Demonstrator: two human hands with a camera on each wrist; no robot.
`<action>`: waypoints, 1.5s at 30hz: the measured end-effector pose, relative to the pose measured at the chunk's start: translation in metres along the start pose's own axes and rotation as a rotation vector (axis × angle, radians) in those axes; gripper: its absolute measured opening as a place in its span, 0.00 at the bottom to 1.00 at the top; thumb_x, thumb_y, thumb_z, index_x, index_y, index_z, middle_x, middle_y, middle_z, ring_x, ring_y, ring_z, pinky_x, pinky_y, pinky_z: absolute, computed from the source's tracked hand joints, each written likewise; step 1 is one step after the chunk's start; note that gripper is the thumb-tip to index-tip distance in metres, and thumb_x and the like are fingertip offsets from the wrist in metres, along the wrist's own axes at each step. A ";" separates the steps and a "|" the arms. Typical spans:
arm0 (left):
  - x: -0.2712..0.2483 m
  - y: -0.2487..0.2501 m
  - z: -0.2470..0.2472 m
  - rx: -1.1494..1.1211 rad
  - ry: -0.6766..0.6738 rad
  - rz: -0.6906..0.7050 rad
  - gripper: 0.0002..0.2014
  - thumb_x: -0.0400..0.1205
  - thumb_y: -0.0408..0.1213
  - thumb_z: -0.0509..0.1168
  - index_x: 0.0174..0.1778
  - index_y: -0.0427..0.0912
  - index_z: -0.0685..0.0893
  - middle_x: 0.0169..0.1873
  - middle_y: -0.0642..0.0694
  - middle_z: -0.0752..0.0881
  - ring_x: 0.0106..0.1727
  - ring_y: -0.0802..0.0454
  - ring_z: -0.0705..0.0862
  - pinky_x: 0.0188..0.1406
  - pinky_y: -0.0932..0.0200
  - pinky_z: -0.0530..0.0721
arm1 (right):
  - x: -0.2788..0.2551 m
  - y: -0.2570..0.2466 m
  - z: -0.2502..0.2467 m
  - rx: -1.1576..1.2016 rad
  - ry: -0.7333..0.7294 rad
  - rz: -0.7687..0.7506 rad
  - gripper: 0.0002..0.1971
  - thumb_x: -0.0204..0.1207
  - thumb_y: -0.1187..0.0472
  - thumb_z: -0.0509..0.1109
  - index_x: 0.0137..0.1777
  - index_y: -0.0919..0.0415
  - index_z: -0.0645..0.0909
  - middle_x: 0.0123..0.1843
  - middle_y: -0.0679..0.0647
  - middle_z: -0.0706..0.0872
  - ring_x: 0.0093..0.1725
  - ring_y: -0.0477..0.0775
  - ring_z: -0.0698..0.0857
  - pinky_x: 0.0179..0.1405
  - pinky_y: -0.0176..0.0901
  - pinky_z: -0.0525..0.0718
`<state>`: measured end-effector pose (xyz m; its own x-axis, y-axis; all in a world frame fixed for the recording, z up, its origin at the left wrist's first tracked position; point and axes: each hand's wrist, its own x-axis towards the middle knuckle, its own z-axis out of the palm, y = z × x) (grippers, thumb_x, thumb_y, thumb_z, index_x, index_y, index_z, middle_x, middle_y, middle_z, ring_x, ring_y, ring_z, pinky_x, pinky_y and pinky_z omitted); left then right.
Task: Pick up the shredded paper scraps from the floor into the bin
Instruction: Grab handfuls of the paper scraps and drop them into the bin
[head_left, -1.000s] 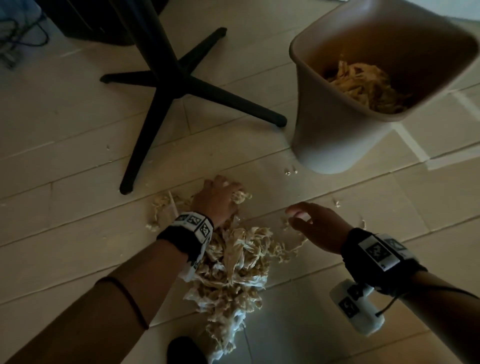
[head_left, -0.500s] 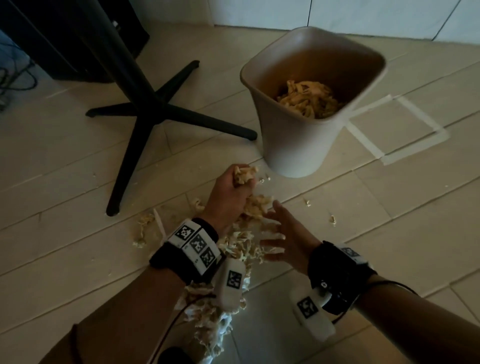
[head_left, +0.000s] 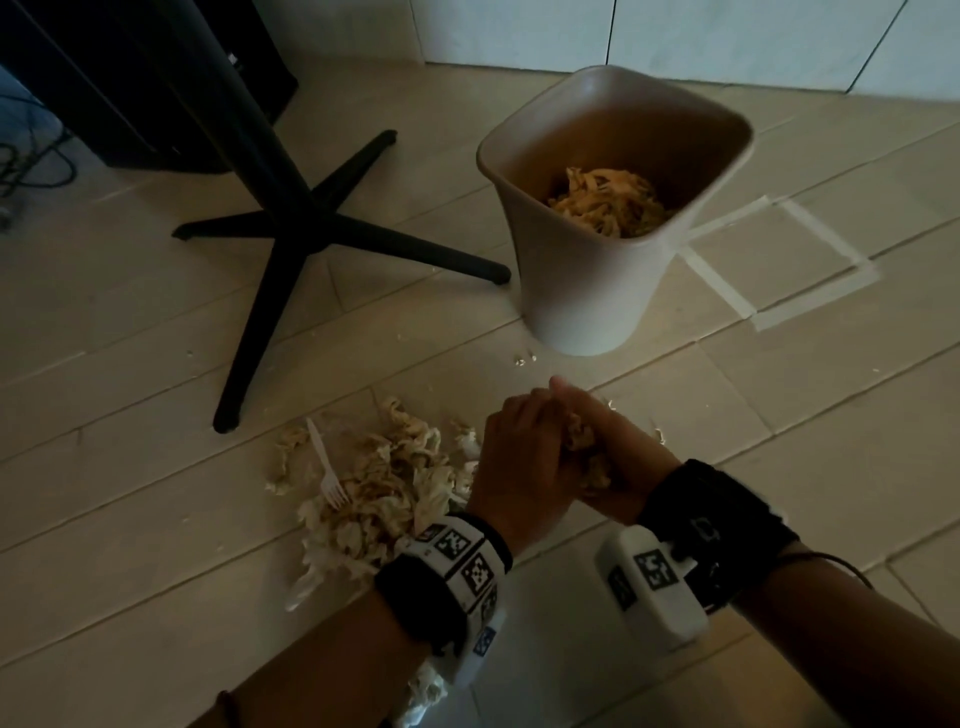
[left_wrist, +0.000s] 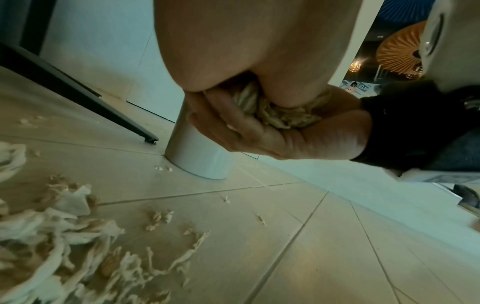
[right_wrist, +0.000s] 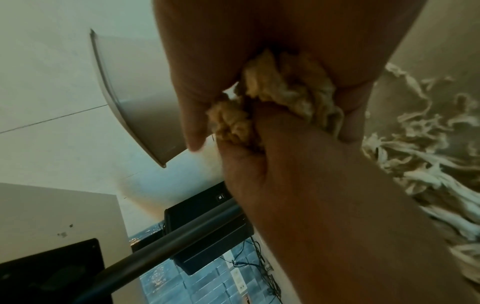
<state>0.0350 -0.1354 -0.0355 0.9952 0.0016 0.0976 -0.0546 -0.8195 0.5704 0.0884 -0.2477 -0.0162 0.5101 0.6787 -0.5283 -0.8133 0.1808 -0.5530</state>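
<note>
Shredded paper wad (head_left: 584, 447) cupped between left hand (head_left: 519, 462) and right hand (head_left: 613, 457), near bin (head_left: 587, 291).

Bare floor (head_left: 649, 415) before bin (head_left: 587, 291), table base (head_left: 311, 234) seemingly clear left

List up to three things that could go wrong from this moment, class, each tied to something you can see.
1. The clump of scraps is only cupped between the left hand and right hand; loose strands may fall on the way to the bin.
2. A white plastic fork lies in the floor pile; it could get binned too.
3. Tiny bits near the bin's base may be overlooked.
</note>
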 end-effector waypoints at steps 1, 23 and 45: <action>0.000 -0.001 0.000 0.026 0.000 -0.006 0.20 0.72 0.46 0.62 0.58 0.45 0.82 0.53 0.47 0.82 0.57 0.45 0.77 0.55 0.50 0.74 | -0.002 0.000 0.002 -0.051 -0.007 -0.021 0.22 0.85 0.50 0.60 0.63 0.72 0.77 0.51 0.72 0.88 0.44 0.57 0.89 0.38 0.43 0.89; -0.016 -0.087 -0.059 -0.360 -0.030 -0.425 0.12 0.84 0.38 0.67 0.62 0.48 0.87 0.56 0.58 0.87 0.55 0.72 0.82 0.49 0.81 0.75 | -0.014 -0.130 0.054 -0.754 0.586 -0.674 0.21 0.80 0.40 0.62 0.31 0.53 0.77 0.21 0.49 0.77 0.12 0.45 0.70 0.14 0.33 0.69; -0.015 -0.184 -0.061 0.089 -0.221 -0.902 0.57 0.64 0.83 0.57 0.85 0.54 0.53 0.84 0.44 0.61 0.83 0.37 0.61 0.80 0.35 0.61 | 0.016 -0.182 0.059 -1.600 0.672 -0.462 0.30 0.79 0.37 0.61 0.80 0.40 0.61 0.81 0.53 0.64 0.75 0.61 0.71 0.67 0.59 0.77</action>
<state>0.0251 0.0497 -0.0923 0.6517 0.5572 -0.5147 0.7437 -0.6027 0.2892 0.2280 -0.2272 0.1141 0.9408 0.3280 -0.0855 0.2376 -0.8180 -0.5238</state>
